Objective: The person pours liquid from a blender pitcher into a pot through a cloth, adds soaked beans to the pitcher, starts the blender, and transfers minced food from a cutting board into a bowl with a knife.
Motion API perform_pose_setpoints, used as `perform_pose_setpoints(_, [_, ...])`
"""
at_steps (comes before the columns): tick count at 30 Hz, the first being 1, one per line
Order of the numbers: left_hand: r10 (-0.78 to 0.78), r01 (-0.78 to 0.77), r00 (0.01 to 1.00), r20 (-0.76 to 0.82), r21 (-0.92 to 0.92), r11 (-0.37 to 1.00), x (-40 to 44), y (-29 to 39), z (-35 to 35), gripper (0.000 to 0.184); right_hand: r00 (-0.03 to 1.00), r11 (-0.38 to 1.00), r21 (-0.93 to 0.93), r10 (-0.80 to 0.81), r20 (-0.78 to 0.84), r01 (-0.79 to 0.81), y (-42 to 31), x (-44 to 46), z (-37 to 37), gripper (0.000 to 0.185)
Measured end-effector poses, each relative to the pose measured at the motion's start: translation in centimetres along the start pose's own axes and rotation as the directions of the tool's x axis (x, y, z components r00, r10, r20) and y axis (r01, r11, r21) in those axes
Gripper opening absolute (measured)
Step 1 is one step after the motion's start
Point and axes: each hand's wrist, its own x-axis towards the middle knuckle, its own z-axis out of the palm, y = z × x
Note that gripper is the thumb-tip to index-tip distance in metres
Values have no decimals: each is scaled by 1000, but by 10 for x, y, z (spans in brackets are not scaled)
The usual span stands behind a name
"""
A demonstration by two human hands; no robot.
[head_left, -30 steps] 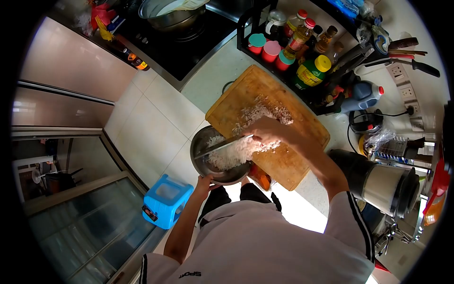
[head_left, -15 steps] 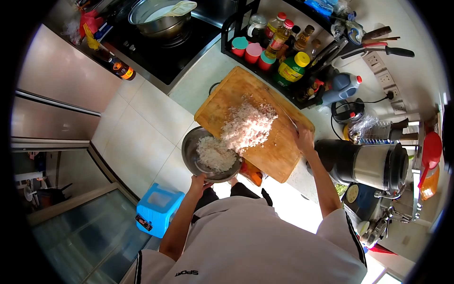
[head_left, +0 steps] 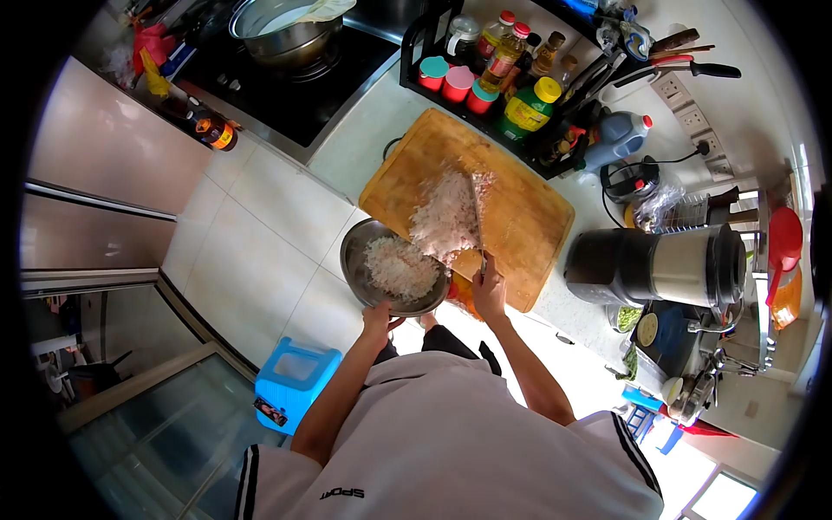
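Observation:
My left hand [head_left: 378, 319] grips the near rim of a metal bowl [head_left: 354, 251], held against the left edge of a wooden cutting board [head_left: 529, 225]. Pale chopped food [head_left: 403, 270] lies in the bowl. More of the chopped food [head_left: 448, 215] is heaped on the board, reaching its edge by the bowl. My right hand [head_left: 489, 288] is closed around the handle of a knife [head_left: 477, 208], whose blade stands along the right side of the heap.
A pot [head_left: 290, 39] sits on the black stove [head_left: 260, 82]. Bottles and lidded jars [head_left: 458, 80] fill a rack behind the board. To the right is a blender [head_left: 654, 264]. A blue stool [head_left: 299, 377] stands on the floor at the left.
From the board's right side, my right hand has brought the knife left to the heap. Earlier it was over the bowl's edge. My left hand still holds the bowl.

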Motion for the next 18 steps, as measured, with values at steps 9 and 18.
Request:
perform_pose_setpoints(9, [33,-33,999,-18,6,999,13,-10,-8,33,979,957,247,-113,-169,153,-41,-75,79,32])
perform_pose_setpoints(18, [54,-54,998,12,38,998,11,1,-15,32,993,953,289,-60,-105,88,-21,-47,14,23])
